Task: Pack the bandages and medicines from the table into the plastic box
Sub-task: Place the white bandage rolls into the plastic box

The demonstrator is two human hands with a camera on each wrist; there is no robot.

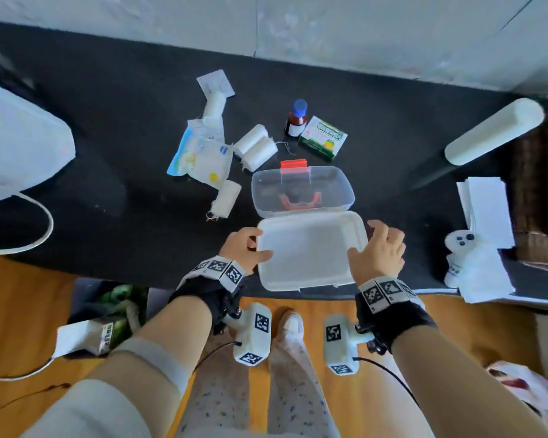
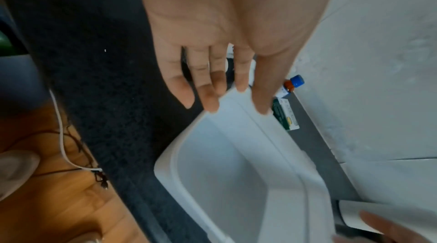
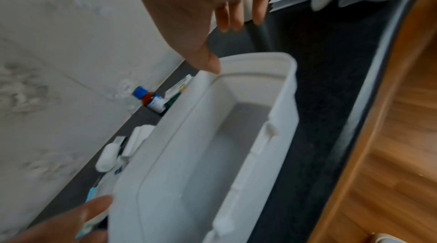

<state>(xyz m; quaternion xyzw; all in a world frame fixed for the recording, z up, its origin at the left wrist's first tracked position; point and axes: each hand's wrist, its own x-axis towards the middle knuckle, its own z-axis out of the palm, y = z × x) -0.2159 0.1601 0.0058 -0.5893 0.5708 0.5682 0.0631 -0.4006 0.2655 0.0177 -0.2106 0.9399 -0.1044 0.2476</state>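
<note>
The white plastic box [image 1: 310, 251] stands open and empty at the near edge of the black table [image 1: 108, 191]. Its clear lid [image 1: 301, 191] with a red latch [image 1: 294, 164] lies flipped away behind it. My left hand [image 1: 246, 248] touches the box's left rim with straight fingers [image 2: 212, 86]. My right hand [image 1: 380, 251] rests at the right rim, thumb [image 3: 208, 60] on the corner. Behind the lid stand a brown bottle [image 1: 296, 120] with a blue cap and a green medicine carton [image 1: 323, 142]. Bandage rolls [image 1: 255, 147] and a gauze packet [image 1: 200, 156] lie to the left; one roll [image 1: 226, 197] is nearer.
A white cylinder [image 1: 494, 131] lies at the far right, with stacked papers [image 1: 484, 210] and a white controller [image 1: 462, 245] in front of it. A large white object [image 1: 16, 147] with a cable [image 1: 41, 229] sits at the left. Wooden floor lies below the table's edge.
</note>
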